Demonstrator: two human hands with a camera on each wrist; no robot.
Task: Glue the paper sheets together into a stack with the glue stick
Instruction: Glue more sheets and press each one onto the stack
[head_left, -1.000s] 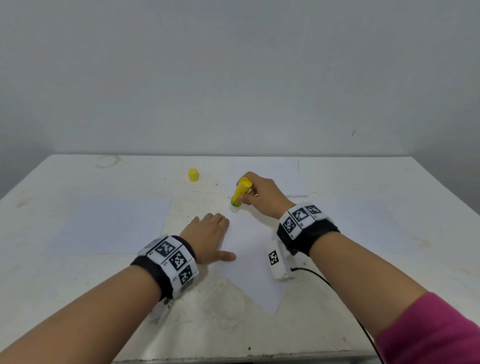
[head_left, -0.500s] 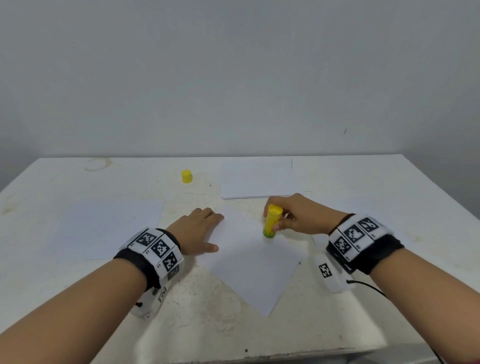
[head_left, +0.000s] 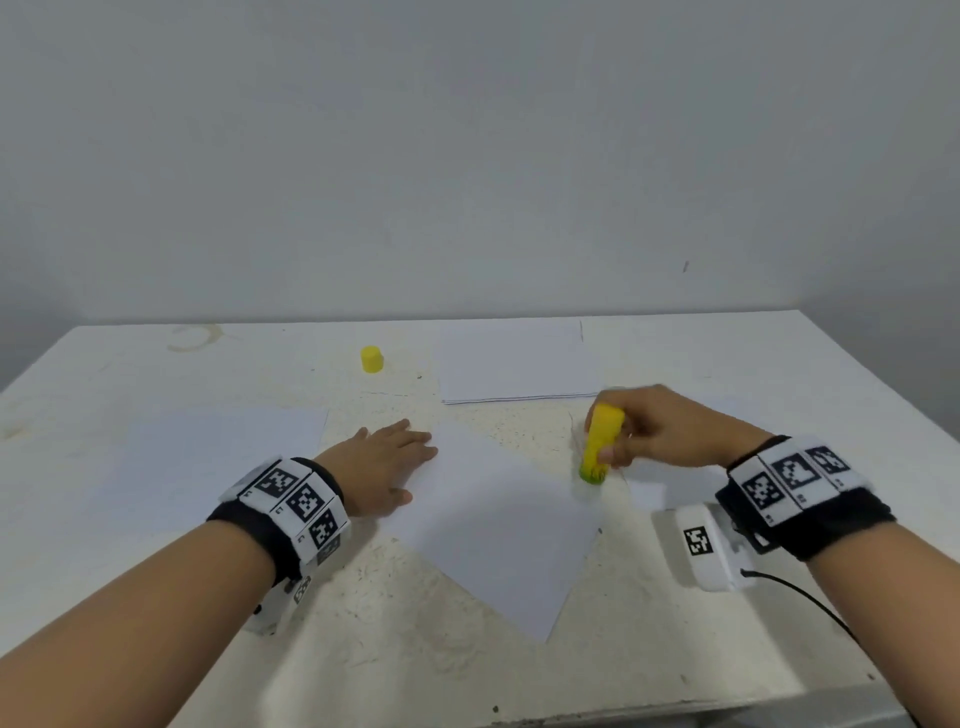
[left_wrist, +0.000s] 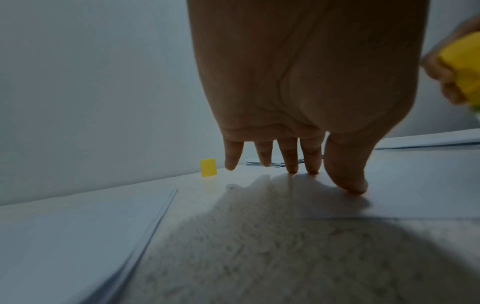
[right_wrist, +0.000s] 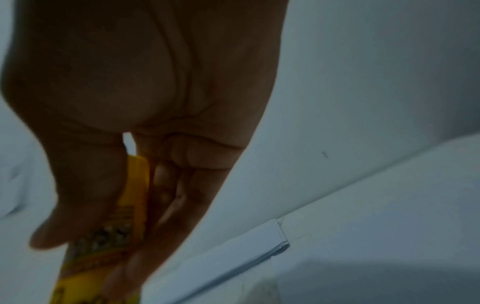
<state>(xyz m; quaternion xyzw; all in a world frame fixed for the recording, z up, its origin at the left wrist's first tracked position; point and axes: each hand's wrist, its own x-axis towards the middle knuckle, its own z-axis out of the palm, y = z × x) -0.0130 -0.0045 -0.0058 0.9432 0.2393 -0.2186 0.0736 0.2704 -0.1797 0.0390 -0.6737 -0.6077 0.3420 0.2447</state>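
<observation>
Gripped in the right hand (head_left: 670, 431), thumb and curled fingers wrapped round it, the glue stick (head_left: 598, 444) is held nearly upright with its tip down at the right corner of the turned sheet (head_left: 498, 525), which is laid near the table's (head_left: 779, 374) front edge. That sheet's left corner is pinned flat by the left hand (head_left: 382, 465), fingers kept straight and spread, nothing grabbed. Toward the back edge a yellow cap (head_left: 372, 359) is stood by itself, a paper stack (head_left: 514, 364) is set to its right, and more paper (head_left: 223, 447) is laid near the left edge.
</observation>
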